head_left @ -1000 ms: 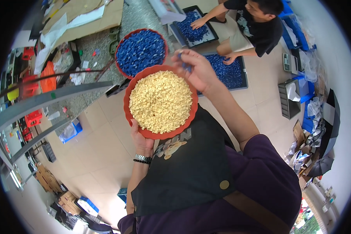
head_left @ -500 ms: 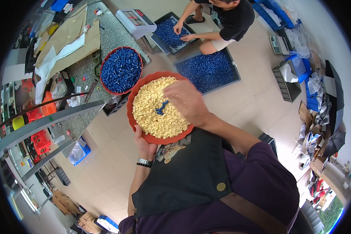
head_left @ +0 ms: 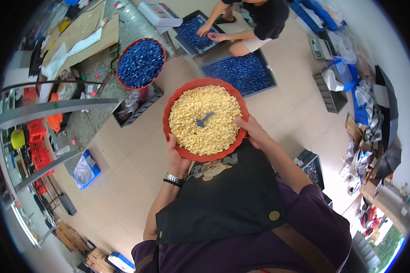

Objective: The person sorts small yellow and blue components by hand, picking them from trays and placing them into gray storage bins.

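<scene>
Both my hands hold a red scalloped-rim basin (head_left: 169,101) in front of my chest. It is heaped with small cream-coloured pieces (head_left: 200,102), and a few blue pieces (head_left: 205,119) lie in the middle of them. My left hand (head_left: 177,157) grips the basin's lower left edge, the thumb over the rim. At the right edge my right hand (head_left: 254,131) clasps the rim, its thumb on the inside. Fingers of both hands are partly hidden beneath the basin.
A second red basin (head_left: 119,76) full of blue pieces (head_left: 142,63) stands at the speckled counter's (head_left: 95,117) edge, beside a scale (head_left: 159,17). Ahead, a crouching person (head_left: 266,18) handles blue pieces over a dark tray (head_left: 183,42). Another tray (head_left: 272,85) lies nearer. A grey crate (head_left: 330,93) stands right.
My right hand has come down from over the cream pieces to the basin's right rim. In the picture, the basin has shifted right. The crouching person's hands have moved slightly.
</scene>
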The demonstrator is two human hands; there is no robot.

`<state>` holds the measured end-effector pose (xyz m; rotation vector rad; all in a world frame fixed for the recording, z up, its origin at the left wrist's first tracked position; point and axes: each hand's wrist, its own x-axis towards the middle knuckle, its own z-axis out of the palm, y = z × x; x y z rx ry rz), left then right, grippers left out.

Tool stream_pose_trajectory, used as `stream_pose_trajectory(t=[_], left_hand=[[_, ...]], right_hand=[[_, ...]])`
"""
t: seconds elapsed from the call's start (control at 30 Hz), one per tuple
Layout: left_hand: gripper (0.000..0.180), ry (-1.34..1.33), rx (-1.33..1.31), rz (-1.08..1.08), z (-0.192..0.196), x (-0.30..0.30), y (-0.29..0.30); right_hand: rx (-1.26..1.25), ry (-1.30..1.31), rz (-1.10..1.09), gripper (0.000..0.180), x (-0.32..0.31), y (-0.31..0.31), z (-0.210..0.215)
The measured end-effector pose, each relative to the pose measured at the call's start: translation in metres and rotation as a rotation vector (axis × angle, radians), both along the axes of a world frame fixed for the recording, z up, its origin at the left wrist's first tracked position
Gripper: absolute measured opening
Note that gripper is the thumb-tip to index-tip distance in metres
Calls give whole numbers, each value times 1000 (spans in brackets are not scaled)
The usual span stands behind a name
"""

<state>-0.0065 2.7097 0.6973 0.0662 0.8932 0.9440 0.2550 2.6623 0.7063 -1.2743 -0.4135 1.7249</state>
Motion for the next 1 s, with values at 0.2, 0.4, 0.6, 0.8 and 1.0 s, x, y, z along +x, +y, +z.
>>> stream_pose_trajectory(t=[0.2, 0.4, 0.6, 0.8, 1.0], left_hand=[[49, 17, 17, -198, 25, 15, 16], [59, 0, 98, -395, 54, 16, 40], [67, -43, 175, -637, 93, 37, 59], [66, -83, 357, -863, 90, 41, 97], [67, -72, 474, -1147, 72, 44, 113]], right_hand=[[180, -118, -232, 57, -2, -14, 11], [53, -275, -254, 58, 3, -20, 64], [105, -262, -492, 53, -7, -52, 93], [104, -384, -599, 53, -30, -44, 101], [129, -491, -794, 52, -36, -53, 99]])
